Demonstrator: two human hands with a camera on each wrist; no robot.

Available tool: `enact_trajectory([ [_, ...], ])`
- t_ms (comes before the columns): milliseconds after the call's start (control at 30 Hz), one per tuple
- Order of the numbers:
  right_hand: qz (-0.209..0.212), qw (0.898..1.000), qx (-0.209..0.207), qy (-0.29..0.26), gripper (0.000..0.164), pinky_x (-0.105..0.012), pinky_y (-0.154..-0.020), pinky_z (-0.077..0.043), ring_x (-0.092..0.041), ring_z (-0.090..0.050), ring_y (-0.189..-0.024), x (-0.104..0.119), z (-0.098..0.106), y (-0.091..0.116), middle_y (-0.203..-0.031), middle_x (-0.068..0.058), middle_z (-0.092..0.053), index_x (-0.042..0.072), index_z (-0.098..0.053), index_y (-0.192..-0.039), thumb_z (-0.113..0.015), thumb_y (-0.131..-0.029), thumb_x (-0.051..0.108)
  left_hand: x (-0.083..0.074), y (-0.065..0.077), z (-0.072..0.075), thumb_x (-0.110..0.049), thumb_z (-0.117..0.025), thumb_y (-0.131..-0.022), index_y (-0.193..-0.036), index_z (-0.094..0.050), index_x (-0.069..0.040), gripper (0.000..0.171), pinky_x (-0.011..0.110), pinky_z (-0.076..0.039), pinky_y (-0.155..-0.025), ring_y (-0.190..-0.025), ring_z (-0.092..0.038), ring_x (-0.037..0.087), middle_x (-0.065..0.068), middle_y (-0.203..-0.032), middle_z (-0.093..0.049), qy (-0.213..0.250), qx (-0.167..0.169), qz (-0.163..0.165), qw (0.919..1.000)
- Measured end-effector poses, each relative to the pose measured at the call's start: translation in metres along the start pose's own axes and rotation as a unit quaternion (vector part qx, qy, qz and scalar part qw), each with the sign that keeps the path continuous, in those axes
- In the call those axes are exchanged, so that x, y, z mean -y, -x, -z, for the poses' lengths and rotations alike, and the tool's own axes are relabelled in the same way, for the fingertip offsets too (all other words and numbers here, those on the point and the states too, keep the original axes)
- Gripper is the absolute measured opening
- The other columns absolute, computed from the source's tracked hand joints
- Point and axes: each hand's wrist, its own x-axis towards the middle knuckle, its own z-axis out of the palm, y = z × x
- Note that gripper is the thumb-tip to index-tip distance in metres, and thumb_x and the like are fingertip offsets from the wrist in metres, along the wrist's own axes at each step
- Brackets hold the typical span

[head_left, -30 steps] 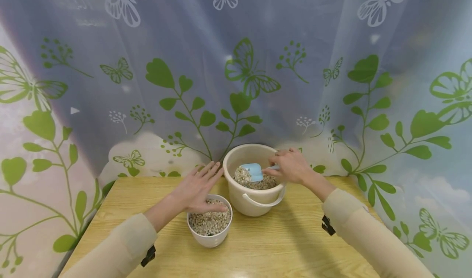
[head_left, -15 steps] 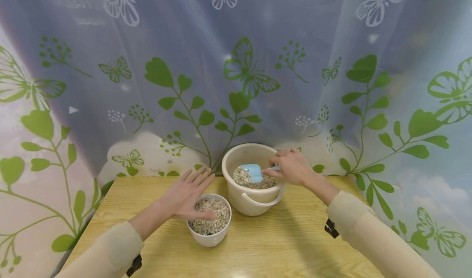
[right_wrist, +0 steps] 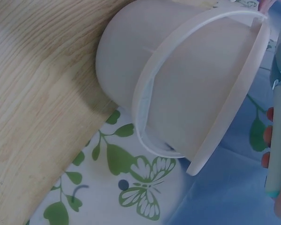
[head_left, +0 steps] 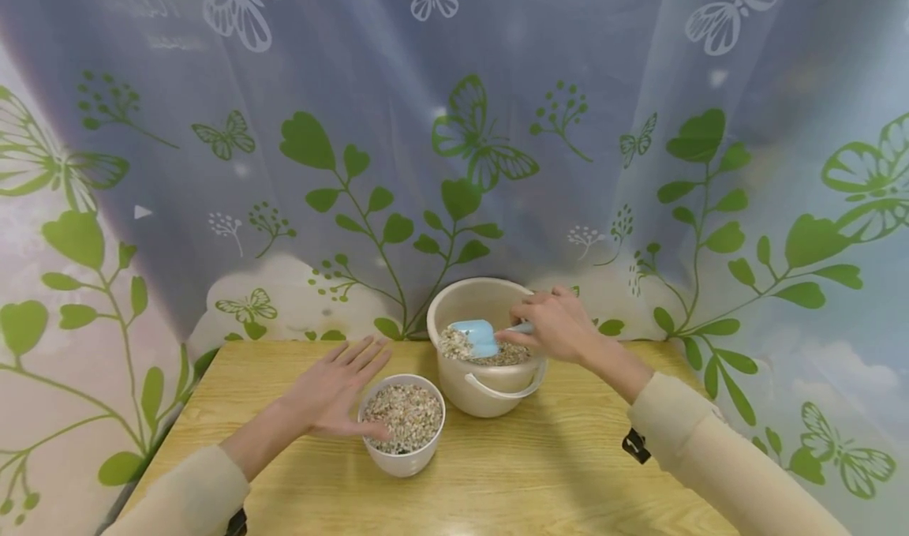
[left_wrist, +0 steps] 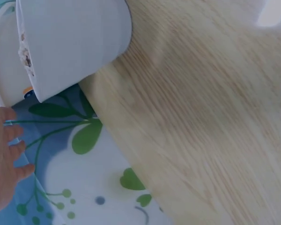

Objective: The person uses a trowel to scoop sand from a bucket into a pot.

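My right hand (head_left: 557,327) grips the grey-green handle (right_wrist: 277,145) of a light blue scoop (head_left: 477,335), its fingers curled round it. The scoop's blade is inside the cream bucket (head_left: 483,398), with a heap of pale gravel (head_left: 454,342) at its front edge. Left of the bucket stands a white pot (head_left: 403,463), filled near its rim with small mixed gravel (head_left: 408,414). My left hand (head_left: 334,390) is held with straight, spread fingers at the pot's left side. Its thumb overlaps the pot's rim in the head view; whether it touches cannot be told.
Both containers stand on a light wooden table (head_left: 490,481). The bucket's white carrying handle (right_wrist: 147,79) hangs down on its near side. Behind the table rises a curtain (head_left: 383,165) with printed leaves and butterflies, close to the bucket's back.
My left hand has moved left and slightly nearer, off most of the pot. The scoop in my right hand has shifted a little left within the bucket.
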Motion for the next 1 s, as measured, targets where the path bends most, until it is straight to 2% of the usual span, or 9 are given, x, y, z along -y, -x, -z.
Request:
enact_trajectory([
  [100,0.003,1.000,0.006,0.010,0.035,-0.032,-0.076,-0.047,-0.009,-0.064,-0.073,0.006,0.002,-0.001,-0.081,0.011,-0.073,0.029,-0.076,-0.091,-0.072,-0.091,0.064,0.003,0.006,-0.004,-0.085,-0.063,-0.081,-0.162,-0.039,-0.002,0.118,0.062,-0.037,-0.127,-0.157,-0.038,0.043,0.021,-0.168,-0.040,0.012,0.002,0.004,0.9999],
  [200,0.012,1.000,0.010,0.012,0.036,-0.037,-0.082,-0.054,-0.011,-0.068,-0.078,0.013,0.005,-0.003,-0.085,0.011,-0.075,0.028,-0.077,-0.093,-0.070,-0.092,0.064,0.006,0.011,-0.008,-0.086,-0.063,-0.081,-0.163,-0.038,-0.003,0.119,0.062,-0.036,-0.127,-0.158,-0.037,0.042,0.021,-0.169,-0.038,0.025,0.008,0.011,0.9996],
  [333,0.029,1.000,0.004,0.004,0.037,-0.042,-0.083,-0.055,-0.012,-0.069,-0.078,0.023,0.006,-0.007,-0.084,0.009,-0.075,0.026,-0.076,-0.094,-0.070,-0.093,0.063,0.009,0.019,-0.013,-0.088,-0.061,-0.081,-0.163,-0.037,-0.003,0.120,0.063,-0.038,-0.126,-0.158,-0.037,0.043,0.021,-0.170,-0.036,0.032,0.015,0.016,0.9993],
  [567,0.059,0.997,-0.043,0.001,0.035,-0.033,-0.077,-0.049,-0.009,-0.066,-0.075,0.039,0.000,-0.012,-0.080,0.012,-0.072,0.029,-0.076,-0.089,-0.074,-0.090,0.063,0.012,0.025,-0.020,-0.090,-0.061,-0.080,-0.161,-0.041,-0.003,0.121,0.062,-0.040,-0.124,-0.156,-0.039,0.043,0.023,-0.169,-0.038,0.031,0.019,0.018,0.9992],
  [700,0.075,0.995,-0.061,0.011,0.035,-0.026,-0.069,-0.039,-0.006,-0.061,-0.071,0.049,-0.004,-0.015,-0.078,0.015,-0.070,0.030,-0.073,-0.084,-0.074,-0.089,0.065,0.012,0.026,-0.024,-0.089,-0.062,-0.080,-0.161,-0.040,-0.003,0.121,0.062,-0.041,-0.124,-0.156,-0.040,0.044,0.024,-0.169,-0.038,0.038,0.023,0.018,0.9989],
  [800,0.078,0.995,-0.059,0.023,0.036,-0.024,-0.067,-0.032,-0.006,-0.058,-0.069,0.056,-0.004,-0.017,-0.078,0.015,-0.070,0.031,-0.072,-0.083,-0.073,-0.089,0.066,0.012,0.026,-0.028,-0.089,-0.061,-0.081,-0.162,-0.039,-0.004,0.120,0.062,-0.040,-0.124,-0.156,-0.039,0.044,0.024,-0.170,-0.036,0.041,0.026,0.018,0.9987],
  [1000,0.069,0.997,-0.023,0.017,0.036,-0.025,-0.071,-0.030,-0.007,-0.059,-0.073,0.067,-0.006,-0.020,-0.086,0.014,-0.073,0.031,-0.077,-0.094,-0.071,-0.091,0.066,0.010,0.026,-0.033,-0.089,-0.059,-0.082,-0.163,-0.038,-0.007,0.118,0.061,-0.039,-0.125,-0.157,-0.038,0.043,0.023,-0.170,-0.035,0.038,0.027,0.023,0.9987],
])
